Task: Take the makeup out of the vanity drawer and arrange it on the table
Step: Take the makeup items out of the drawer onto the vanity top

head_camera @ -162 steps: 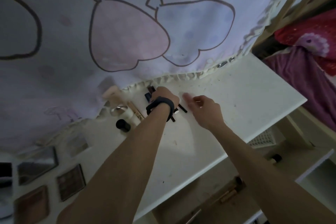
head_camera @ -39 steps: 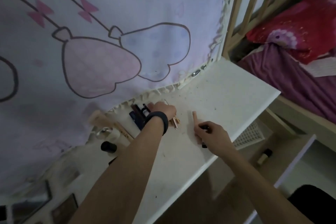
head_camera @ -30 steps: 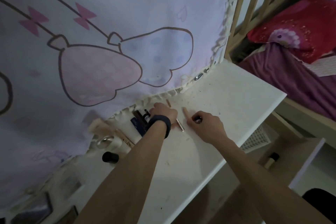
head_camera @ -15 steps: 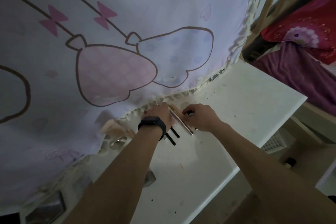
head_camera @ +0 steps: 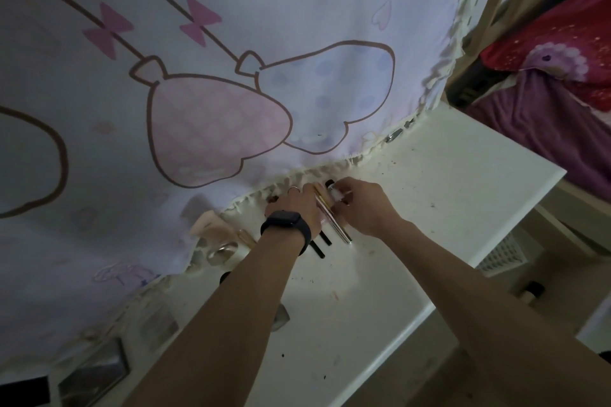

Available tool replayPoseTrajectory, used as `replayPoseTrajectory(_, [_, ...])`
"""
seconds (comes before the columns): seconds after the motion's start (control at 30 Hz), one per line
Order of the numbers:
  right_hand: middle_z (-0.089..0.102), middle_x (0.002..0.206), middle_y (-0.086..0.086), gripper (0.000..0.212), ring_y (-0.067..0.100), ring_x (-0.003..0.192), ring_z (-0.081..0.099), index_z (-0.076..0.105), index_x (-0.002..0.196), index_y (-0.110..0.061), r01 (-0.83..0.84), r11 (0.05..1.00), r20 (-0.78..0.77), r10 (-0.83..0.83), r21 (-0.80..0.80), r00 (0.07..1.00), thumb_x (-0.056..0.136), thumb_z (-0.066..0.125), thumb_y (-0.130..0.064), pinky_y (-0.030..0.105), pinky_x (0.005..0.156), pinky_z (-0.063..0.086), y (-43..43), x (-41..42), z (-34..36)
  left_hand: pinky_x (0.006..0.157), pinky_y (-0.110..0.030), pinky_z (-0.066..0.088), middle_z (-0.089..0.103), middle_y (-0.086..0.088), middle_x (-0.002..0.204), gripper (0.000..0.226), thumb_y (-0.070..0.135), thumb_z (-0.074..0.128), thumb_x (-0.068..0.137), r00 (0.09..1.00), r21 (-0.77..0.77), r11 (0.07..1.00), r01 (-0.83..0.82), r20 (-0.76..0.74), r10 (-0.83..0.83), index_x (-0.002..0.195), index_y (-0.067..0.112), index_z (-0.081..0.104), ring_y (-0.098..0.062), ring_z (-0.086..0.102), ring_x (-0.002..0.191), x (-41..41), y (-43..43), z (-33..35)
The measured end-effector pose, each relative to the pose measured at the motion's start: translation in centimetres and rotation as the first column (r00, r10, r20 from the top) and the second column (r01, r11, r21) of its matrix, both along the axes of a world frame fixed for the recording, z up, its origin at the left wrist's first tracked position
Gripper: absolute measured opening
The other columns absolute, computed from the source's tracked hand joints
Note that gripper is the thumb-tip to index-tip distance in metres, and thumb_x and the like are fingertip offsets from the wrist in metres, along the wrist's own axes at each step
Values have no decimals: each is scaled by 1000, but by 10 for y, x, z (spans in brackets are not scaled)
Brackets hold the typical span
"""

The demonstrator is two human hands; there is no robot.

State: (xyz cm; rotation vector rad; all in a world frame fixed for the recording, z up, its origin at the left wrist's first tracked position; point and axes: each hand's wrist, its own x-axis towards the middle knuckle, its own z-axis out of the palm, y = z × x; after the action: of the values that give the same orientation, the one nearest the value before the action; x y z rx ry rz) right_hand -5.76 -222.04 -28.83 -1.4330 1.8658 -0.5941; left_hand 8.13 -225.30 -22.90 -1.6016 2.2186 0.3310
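Right hand (head_camera: 363, 212) reached left hand (head_camera: 295, 208) | capped tube (head_camera: 333, 189) pinched in right grip | left unclear

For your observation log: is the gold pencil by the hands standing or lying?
Lying: the gold pencil stretches flat along the white table.

"Where could a hand pass on the table (head_camera: 456, 201)?"

"Right of centre in the frame, bare white top runs out to the far right corner. There's also an open strip along the near edge, lower centre, between my forearms."

"What blocks the way?"

"The curtain (head_camera: 297, 26) walls off the whole back, with its frilled hem lying on the top. At centre my left hand (head_camera: 296, 206) and my right hand (head_camera: 367, 208), which pinches a small tube (head_camera: 333, 189), crowd over a gold tube (head_camera: 335, 223) and black sticks (head_camera: 319, 248). Left of my wrist a beige tube (head_camera: 206, 225) and a round jar (head_camera: 223, 253) sit against the hem. Flat palettes (head_camera: 96, 377) fill the lower left, and wooden slats (head_camera: 496, 10) close the upper right."
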Motion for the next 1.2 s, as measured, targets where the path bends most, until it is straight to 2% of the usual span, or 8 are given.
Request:
replayPoseTrajectory(0.2, [59,139,6,54,28,119,56,57,139,-14,-115,984,-18,113,-139,993,87,71,-22,23,99,35,16,5,-5,76,-39,40,49,-12,131,36,26,53,98,1000,26,1000,-8,19,8,131,15,42,-33,57,110,0,3,4])
replayPoseTrajectory(0.47, [73,105,10,22,36,91,61,71,113,-8,-83,961,-111,55,-265,992,95,63,-17,28,81,41,7,15,-13,77,-38,43,47,-11,132,40,17,50,97,1000,42,999,-13,6,12,135,18,37,-32,59,106,6,9,-1])
replayPoseTrajectory(0.57, [73,111,7,23,32,92,65,71,115,-8,-111,956,-35,106,-271,994,97,60,-16,38,85,50,8,16,-9,76,-37,42,46,-10,134,42,17,50,98,1000,51,999,-20,1,20,138,19,36,-32,58,107,9,8,0])
replayPoseTrajectory(0.7, [66,133,-4,39,17,117,62,65,131,-24,34,986,97,-18,-162,995,95,55,-12,15,95,39,27,5,0,76,-37,43,45,-10,138,46,23,51,99,1000,61,998,-23,-17,24,142,19,36,-31,58,109,7,10,5])
replayPoseTrajectory(0.8, [70,119,-5,34,15,112,64,68,123,-32,160,982,156,-143,-100,977,97,57,-14,16,94,42,60,-12,5,79,-40,46,45,-10,138,44,31,48,100,998,15,999,38,-49,-37,141,17,38,-31,55,115,-1,17,12])
replayPoseTrajectory(0.97, [67,105,-31,24,-9,95,64,70,106,-38,319,941,177,-297,-110,938,97,62,-18,0,79,45,162,-46,9,75,-43,52,50,-4,133,34,30,50,99,946,-16,992,125,-300,-124,132,22,49,-28,56,110,-32,70,9])
replayPoseTrajectory(1.1, [71,104,-17,18,-1,91,66,72,108,-31,289,957,-84,-285,36,955,95,64,-21,12,79,46,238,-85,-17,73,-40,53,55,0,126,28,29,50,99,853,-49,978,204,-481,-202,126,25,52,-25,59,104,-61,144,-18])
replayPoseTrajectory(1.2, [71,103,1,22,24,94,66,71,112,-24,59,954,-436,79,294,896,97,55,-26,30,76,48,268,-115,-37,72,-40,55,57,0,118,26,28,47,99,798,72,954,290,-568,-199,125,26,54,-25,60,94,-69,197,-48])
